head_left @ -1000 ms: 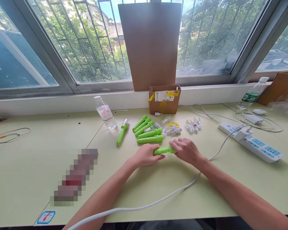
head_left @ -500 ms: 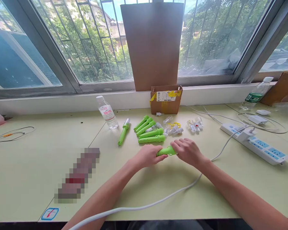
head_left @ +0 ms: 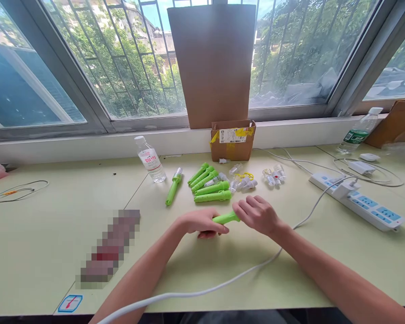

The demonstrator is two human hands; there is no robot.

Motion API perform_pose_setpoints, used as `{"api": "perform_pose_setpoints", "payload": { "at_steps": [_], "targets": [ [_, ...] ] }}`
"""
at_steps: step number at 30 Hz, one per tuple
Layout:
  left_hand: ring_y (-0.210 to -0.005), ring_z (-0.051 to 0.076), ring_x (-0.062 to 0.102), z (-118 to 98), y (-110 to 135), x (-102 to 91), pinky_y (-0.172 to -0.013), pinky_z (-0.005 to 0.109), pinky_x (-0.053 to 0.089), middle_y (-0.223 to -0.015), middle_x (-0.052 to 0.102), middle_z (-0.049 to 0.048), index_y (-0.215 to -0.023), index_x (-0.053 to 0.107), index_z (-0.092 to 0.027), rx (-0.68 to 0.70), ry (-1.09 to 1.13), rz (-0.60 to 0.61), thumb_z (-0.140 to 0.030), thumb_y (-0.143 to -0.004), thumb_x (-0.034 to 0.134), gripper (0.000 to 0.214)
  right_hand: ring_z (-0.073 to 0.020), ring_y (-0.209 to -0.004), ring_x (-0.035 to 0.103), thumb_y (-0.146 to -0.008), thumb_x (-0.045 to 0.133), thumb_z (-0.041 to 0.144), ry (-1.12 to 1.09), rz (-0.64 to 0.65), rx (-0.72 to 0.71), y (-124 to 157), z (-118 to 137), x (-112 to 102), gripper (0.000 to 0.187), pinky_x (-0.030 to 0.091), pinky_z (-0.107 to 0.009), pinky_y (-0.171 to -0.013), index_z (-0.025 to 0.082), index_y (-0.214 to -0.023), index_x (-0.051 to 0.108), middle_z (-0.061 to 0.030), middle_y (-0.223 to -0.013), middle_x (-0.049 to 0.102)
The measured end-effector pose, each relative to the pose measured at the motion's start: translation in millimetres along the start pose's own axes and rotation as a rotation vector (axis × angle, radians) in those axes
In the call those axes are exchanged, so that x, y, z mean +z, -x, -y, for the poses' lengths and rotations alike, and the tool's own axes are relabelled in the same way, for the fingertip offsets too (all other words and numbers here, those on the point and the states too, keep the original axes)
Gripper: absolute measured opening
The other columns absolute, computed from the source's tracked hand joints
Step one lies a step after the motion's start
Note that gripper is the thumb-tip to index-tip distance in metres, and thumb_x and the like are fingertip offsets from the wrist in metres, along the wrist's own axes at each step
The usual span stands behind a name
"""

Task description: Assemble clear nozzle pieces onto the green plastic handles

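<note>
Both hands hold one green plastic tube-shaped handle point(head_left: 226, 218) low over the table. My left hand point(head_left: 202, 221) is closed around its left end, with the thumb along the near side. Wrapped over the right end is my right hand point(head_left: 257, 214), so that end is hidden. Just beyond the hands lie several similar green handles point(head_left: 212, 196). Another green handle with a clear tip point(head_left: 174, 186) lies apart to their left. Clear plastic caps and yellow rings point(head_left: 245, 175) are scattered to the right of the pile.
A small cardboard box point(head_left: 232, 140) and a water bottle point(head_left: 151, 159) stand at the back. To the right are more clear pieces point(head_left: 274, 176) and a power strip point(head_left: 361, 202). A white cable point(head_left: 222, 284) crosses the front, over my left forearm. A pixelated patch point(head_left: 110, 247) is at left.
The green handle and both hands have shifted slightly left and nearer me. My left hand has turned, its fingers now tucked under, while my right hand still covers the right end.
</note>
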State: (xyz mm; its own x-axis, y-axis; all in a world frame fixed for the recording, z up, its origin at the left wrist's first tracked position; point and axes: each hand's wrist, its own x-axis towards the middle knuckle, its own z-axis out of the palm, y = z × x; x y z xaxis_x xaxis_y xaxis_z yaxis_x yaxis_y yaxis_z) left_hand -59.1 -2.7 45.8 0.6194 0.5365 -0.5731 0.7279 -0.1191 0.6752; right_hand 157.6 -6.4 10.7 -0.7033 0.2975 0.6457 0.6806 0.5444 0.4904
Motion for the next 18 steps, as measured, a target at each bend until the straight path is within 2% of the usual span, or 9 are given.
{"api": "perform_pose_setpoints", "payload": {
  "at_steps": [1,3,5,9,11,13,16,17,18],
  "targets": [
    [-0.044,0.011,0.045,0,-2,2.4,-0.044,0.023,0.033,-0.052,0.049,-0.0029,-0.063,0.049,-0.018,0.005,-0.070,-0.104,-0.043,-0.076,0.055,0.028,-0.0127,-0.056,0.042,-0.087,0.050,0.008,0.002,0.011,0.008,0,0,-1,0.014,0.017,-0.031,-0.056,0.017,-0.080,0.059,0.0013,-0.059,0.055],
    [-0.052,0.013,0.052,0,-11,10.9,-0.047,0.024,0.033,-0.058,0.054,-0.0005,-0.063,0.051,-0.018,-0.025,-0.303,-0.459,-0.029,-0.073,0.055,0.015,-0.0129,-0.057,0.044,-0.084,0.049,0.005,-0.013,0.093,0.047,1,-2,-2,0.017,0.016,-0.032,-0.057,0.017,-0.077,0.058,0.0004,-0.061,0.057],
    [-0.059,0.017,0.058,2,-22,19.6,-0.052,0.026,0.036,-0.064,0.059,0.0038,-0.067,0.056,-0.017,-0.053,-0.529,-0.649,-0.022,-0.075,0.051,0.011,-0.0133,-0.058,0.046,-0.081,0.048,0.003,-0.062,0.233,0.112,3,-3,-1,0.018,0.016,-0.032,-0.056,0.017,-0.075,0.057,-0.0004,-0.063,0.059],
    [-0.068,0.022,0.064,5,-38,24.5,-0.058,0.029,0.042,-0.073,0.065,0.0104,-0.086,0.060,-0.013,-0.056,-0.805,-0.771,-0.012,-0.082,0.039,0.021,-0.0124,-0.053,0.047,-0.071,0.055,0.008,-0.250,0.560,0.310,4,-4,3,0.011,0.013,-0.030,-0.053,0.019,-0.074,0.055,0.0011,-0.065,0.062],
    [-0.070,0.023,0.064,4,-40,21.7,-0.060,0.029,0.043,-0.075,0.065,0.0117,-0.090,0.060,-0.012,-0.063,-0.844,-0.791,-0.008,-0.082,0.036,0.026,-0.0117,-0.051,0.046,-0.069,0.057,0.011,-0.288,0.611,0.355,3,-4,6,0.009,0.013,-0.029,-0.052,0.019,-0.071,0.054,0.0023,-0.063,0.062],
    [-0.071,0.023,0.064,2,-37,17.8,-0.061,0.029,0.043,-0.077,0.066,0.0117,-0.090,0.060,-0.012,-0.052,-0.820,-0.814,-0.011,-0.082,0.038,0.023,-0.0119,-0.053,0.047,-0.072,0.054,0.008,-0.204,0.502,0.359,2,-5,8,0.012,0.014,-0.030,-0.053,0.019,-0.073,0.055,0.0017,-0.064,0.062],
    [-0.067,0.022,0.062,-2,-24,11.0,-0.059,0.029,0.043,-0.075,0.064,0.0076,-0.079,0.059,-0.015,0.015,-0.611,-0.775,-0.022,-0.078,0.048,0.013,-0.0115,-0.057,0.047,-0.082,0.050,0.005,-0.037,0.189,0.231,1,-6,9,0.018,0.019,-0.030,-0.056,0.020,-0.080,0.059,0.0015,-0.063,0.061],
    [-0.061,0.019,0.059,-3,-18,8.8,-0.055,0.027,0.041,-0.068,0.062,0.0049,-0.072,0.057,-0.016,0.024,-0.475,-0.668,-0.025,-0.075,0.051,0.011,-0.0111,-0.058,0.046,-0.084,0.051,0.007,-0.009,0.084,0.157,1,-5,8,0.016,0.021,-0.030,-0.058,0.021,-0.082,0.059,0.0019,-0.064,0.061],
    [-0.053,0.016,0.055,-4,-13,7.2,-0.050,0.026,0.040,-0.061,0.058,0.0024,-0.065,0.054,-0.017,0.034,-0.306,-0.435,-0.029,-0.073,0.053,0.015,-0.0107,-0.059,0.046,-0.086,0.053,0.010,0.004,-0.010,0.080,0,-5,6,0.014,0.022,-0.030,-0.059,0.021,-0.084,0.059,0.0023,-0.066,0.062]
  ]
}}
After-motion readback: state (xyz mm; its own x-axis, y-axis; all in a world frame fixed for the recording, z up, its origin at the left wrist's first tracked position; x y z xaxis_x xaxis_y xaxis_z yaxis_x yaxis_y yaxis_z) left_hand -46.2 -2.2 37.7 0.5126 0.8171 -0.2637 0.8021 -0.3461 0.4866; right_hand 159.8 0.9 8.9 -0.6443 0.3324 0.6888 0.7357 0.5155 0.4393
